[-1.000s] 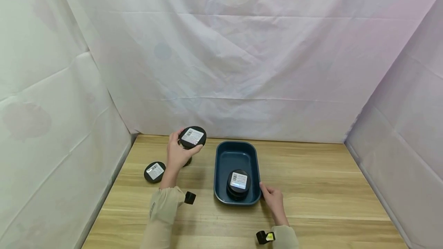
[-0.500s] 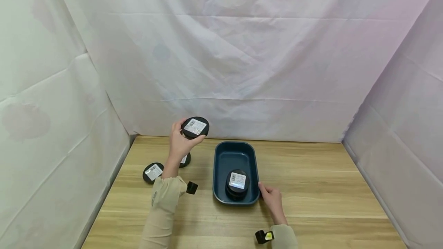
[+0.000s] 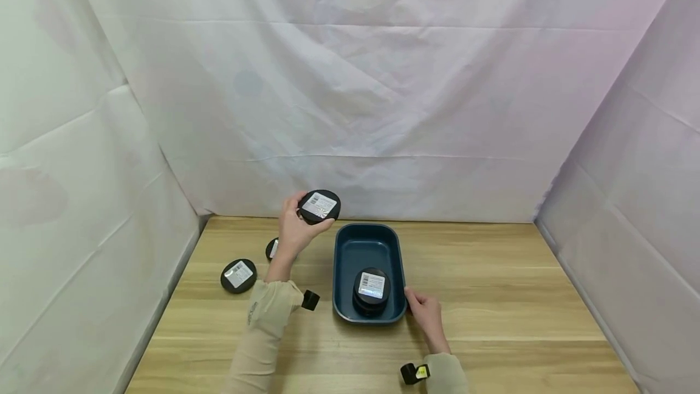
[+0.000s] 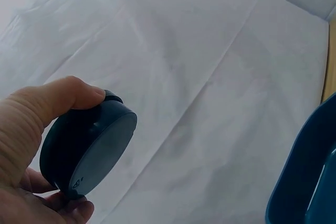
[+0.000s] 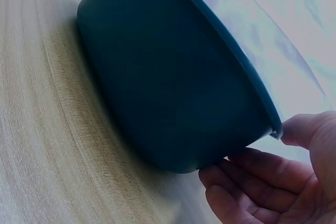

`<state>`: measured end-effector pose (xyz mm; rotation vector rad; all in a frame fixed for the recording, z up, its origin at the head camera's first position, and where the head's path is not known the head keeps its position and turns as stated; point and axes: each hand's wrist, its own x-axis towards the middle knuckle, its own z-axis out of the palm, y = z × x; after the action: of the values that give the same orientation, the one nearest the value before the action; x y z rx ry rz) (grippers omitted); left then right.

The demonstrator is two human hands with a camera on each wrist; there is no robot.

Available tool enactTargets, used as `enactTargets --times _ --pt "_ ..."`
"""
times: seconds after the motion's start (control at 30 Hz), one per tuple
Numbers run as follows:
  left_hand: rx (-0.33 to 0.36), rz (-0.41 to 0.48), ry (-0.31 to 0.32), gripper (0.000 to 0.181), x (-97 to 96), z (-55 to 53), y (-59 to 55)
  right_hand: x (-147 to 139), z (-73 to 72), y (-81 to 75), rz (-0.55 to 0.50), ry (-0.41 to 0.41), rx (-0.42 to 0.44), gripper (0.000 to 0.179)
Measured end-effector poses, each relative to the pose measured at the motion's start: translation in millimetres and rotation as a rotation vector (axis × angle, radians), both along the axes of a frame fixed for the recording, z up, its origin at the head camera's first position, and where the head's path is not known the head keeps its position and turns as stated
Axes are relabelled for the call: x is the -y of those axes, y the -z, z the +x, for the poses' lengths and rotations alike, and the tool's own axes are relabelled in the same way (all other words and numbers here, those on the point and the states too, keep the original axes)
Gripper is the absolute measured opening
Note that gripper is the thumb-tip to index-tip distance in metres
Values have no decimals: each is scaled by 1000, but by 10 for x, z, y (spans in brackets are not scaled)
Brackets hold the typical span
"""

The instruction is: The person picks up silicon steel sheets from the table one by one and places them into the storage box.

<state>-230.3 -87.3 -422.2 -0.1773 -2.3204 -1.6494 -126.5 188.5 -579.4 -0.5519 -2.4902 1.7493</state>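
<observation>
My left hand (image 3: 294, 233) holds a flat, round black container (image 3: 319, 206) with a white barcode label, raised left of the tray's far end. In the left wrist view the thumb presses one edge of the container (image 4: 100, 145) and fingers curl at the other. My right hand (image 3: 428, 316) holds the near right corner of a deep blue rectangular tray (image 3: 366, 248). In the right wrist view its thumb touches the rim and its fingers curl against the tray's side (image 5: 173, 72). Inside the tray's near half sits a stack of labelled black containers (image 3: 372, 289).
On the wooden table (image 3: 503, 297), left of my left arm, lies a labelled black disc (image 3: 238, 276). Another disc (image 3: 271, 249) is partly hidden behind my left hand. White cloth (image 3: 350, 96) hangs at the back and both sides.
My left hand has lifted the round container and carried it right, closer to the tray, dipping slightly at the end. My right hand keeps its place at the tray.
</observation>
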Motion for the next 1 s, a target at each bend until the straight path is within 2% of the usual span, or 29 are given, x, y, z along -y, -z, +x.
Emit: enactTargets --times 0.33,0.5,0.67,0.83,1.0 --pt "-56 4 29 78 -240 -93 175 7 -7 8 -12 13 -12 41" --pt "-87 25 54 75 -373 -82 261 34 5 29 -11 8 -3 42" --pt "-131 -3 84 71 -484 -76 279 35 11 39 -9 7 -9 40" --pt "-127 -41 104 73 -560 -80 277 46 -5 42 10 15 -27 38" --pt "-97 -62 115 76 -631 -56 351 51 7 25 38 9 -32 39"
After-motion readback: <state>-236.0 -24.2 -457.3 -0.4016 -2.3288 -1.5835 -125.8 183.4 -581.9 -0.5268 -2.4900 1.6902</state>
